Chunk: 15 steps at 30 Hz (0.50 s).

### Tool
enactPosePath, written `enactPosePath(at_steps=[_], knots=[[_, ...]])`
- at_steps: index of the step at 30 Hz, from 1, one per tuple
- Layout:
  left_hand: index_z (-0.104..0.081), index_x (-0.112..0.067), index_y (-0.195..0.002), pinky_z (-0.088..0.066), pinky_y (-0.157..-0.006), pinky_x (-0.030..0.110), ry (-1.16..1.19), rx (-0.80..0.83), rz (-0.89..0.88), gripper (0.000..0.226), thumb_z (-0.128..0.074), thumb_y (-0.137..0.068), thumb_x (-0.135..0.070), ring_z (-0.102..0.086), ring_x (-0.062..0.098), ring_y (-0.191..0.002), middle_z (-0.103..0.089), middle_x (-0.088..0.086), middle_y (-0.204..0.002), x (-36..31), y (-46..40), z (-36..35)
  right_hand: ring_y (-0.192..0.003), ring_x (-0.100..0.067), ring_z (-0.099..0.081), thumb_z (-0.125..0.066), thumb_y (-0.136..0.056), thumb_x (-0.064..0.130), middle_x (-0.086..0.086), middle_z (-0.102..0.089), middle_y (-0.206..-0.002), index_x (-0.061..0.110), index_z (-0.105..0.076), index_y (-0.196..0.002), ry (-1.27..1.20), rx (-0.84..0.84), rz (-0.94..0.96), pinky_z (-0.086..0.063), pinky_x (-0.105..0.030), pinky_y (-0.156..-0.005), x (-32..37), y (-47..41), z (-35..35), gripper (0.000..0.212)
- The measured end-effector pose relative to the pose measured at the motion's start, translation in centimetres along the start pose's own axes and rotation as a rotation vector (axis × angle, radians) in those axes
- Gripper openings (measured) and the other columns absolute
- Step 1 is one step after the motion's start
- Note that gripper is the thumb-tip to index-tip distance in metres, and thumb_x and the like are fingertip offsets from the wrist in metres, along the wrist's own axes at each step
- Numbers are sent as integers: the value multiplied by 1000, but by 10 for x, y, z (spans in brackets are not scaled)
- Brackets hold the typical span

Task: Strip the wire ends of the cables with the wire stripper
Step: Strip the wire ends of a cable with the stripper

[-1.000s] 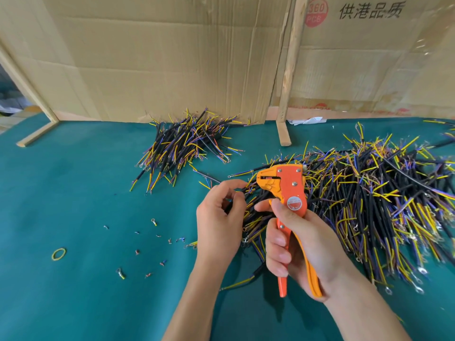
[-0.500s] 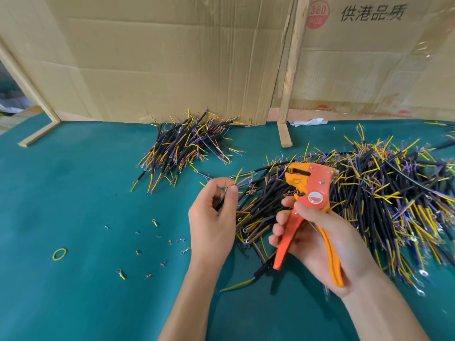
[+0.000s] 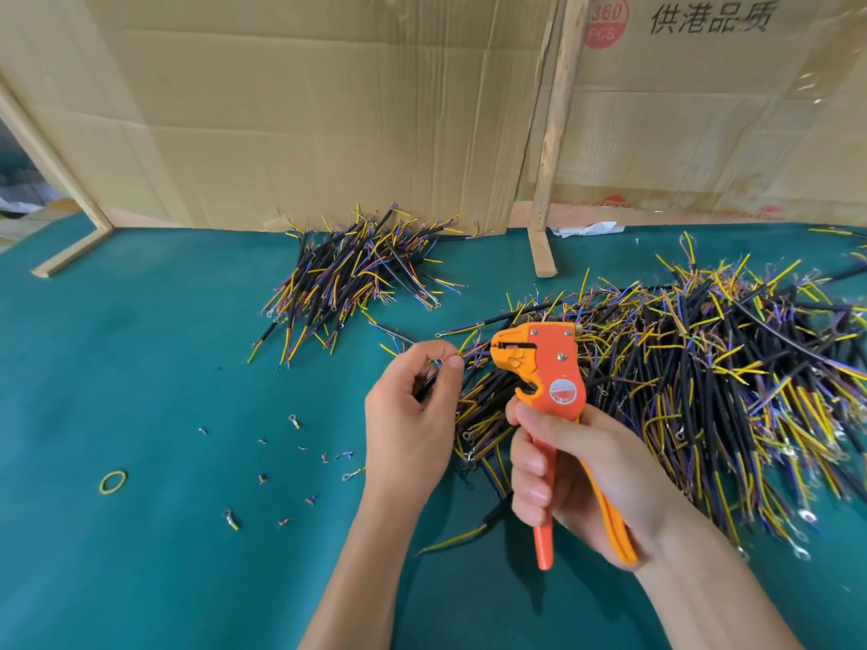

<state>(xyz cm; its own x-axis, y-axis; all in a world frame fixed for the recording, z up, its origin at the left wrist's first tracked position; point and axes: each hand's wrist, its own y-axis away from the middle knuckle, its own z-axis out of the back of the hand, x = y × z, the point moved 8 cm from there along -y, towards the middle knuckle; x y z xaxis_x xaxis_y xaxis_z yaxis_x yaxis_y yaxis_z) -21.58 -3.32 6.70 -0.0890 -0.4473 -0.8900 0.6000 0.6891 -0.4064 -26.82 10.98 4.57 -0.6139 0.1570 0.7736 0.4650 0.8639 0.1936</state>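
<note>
Orange plastic marks the landmark in the head view: the wire stripper [image 3: 544, 368], held upright over the green table cover [image 3: 140, 368]. The right hand [image 3: 577, 480] has its fingers curled round both handles, which stand only partly squeezed — the jaws at the tool's upper left look parted. Just left of those jaws, the left hand [image 3: 413, 415] pinches a cable [image 3: 429, 382] between thumb and forefinger, its thin coloured wire ends [image 3: 471, 349] fanned toward the tool's mouth and nearly touching it; whether any end already sits between the blades I cannot tell.

Behind and to the right of the stripper spreads the large heap of cables [image 3: 703, 382]. Farther back and to its left lies a smaller pile [image 3: 356, 274], against the cardboard wall [image 3: 328, 110]. Left of the stripper and nearer the person, snipped bits [image 3: 300, 448] lie scattered, with a yellow rubber band [image 3: 113, 481] beyond them.

The step in hand looks like feeding — lining up one wire end with the jaws. The next move likely calls for seating a single end in the blades, keeping its neighbours clear, then a firm squeeze.
</note>
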Motion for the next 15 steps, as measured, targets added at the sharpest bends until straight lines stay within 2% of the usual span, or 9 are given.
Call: enactPosePath(at_steps=[2, 4, 7, 8, 10, 13, 15], knots=[[-65, -24, -85, -32, -54, 23, 10, 8, 1, 15, -63, -98, -19, -36, 10, -55, -41, -10, -61, 0, -1, -1, -38, -19, -36, -82, -74, 24, -8, -37, -55, 8, -61, -86, -10, -40, 12, -37, -26, -39, -1, -2, 1, 29], [-66, -23, -83, -33, -54, 25, 30, 35, -3, 15, -64, -97, -18, -36, 11, -56, -42, -6, -60, -2, -2, -5, -33, -13, -26, -82, -77, 19, -5, -27, -51, 10, -50, -81, -5, -81, 63, -29, -20, -34, 2, -5, 4, 33], [-69, -24, -86, -38, -57, 23, 9, 69, 11, 16, -64, -95, -12, -43, 9, -57, -53, 1, -64, -8, -4, -15, -33, -12, -30, -75, -78, 29, -4, -31, -52, 8, -51, -83, -63, -148, 136, -31, -21, -32, 5, -7, 14, 32], [-70, -24, -89, -40, -58, 22, 6, 84, 21, 19, -62, -95, -9, -46, 8, -57, -58, -3, -65, -9, -8, -18, -37, -14, -36, -75, -79, 28, -4, -37, -55, 8, -56, -87, -121, -139, 169, -36, -25, -34, 8, -6, 18, 30], [-71, -23, -100, -48, -65, 26, 12, 164, 60, 28, -55, -94, -1, -58, 10, -62, -65, -7, -74, -12, -19, -29, -50, -20, -51, -81, -78, 26, -7, -51, -65, 9, -67, -94, -234, -82, 240, -49, -31, -48, 16, -7, 24, 28], [-71, -17, -109, -54, -91, 32, 0, 337, 90, 32, -50, -93, 1, -70, 10, -88, -72, -3, -97, -21, -41, -49, -66, -26, -62, -94, -65, 23, -11, -62, -80, 7, -72, -107, -262, -31, 281, -56, -38, -65, 24, -9, 32, 50], [-75, -16, -105, -50, -95, 29, -203, 233, -1, 25, -56, -92, -6, -68, 8, -92, -75, -4, -100, -24, -68, -33, -69, -27, -65, -97, -56, 21, -12, -65, -83, 8, -74, -103, -258, -54, 278, -58, -39, -67, 22, -12, 36, 53]])
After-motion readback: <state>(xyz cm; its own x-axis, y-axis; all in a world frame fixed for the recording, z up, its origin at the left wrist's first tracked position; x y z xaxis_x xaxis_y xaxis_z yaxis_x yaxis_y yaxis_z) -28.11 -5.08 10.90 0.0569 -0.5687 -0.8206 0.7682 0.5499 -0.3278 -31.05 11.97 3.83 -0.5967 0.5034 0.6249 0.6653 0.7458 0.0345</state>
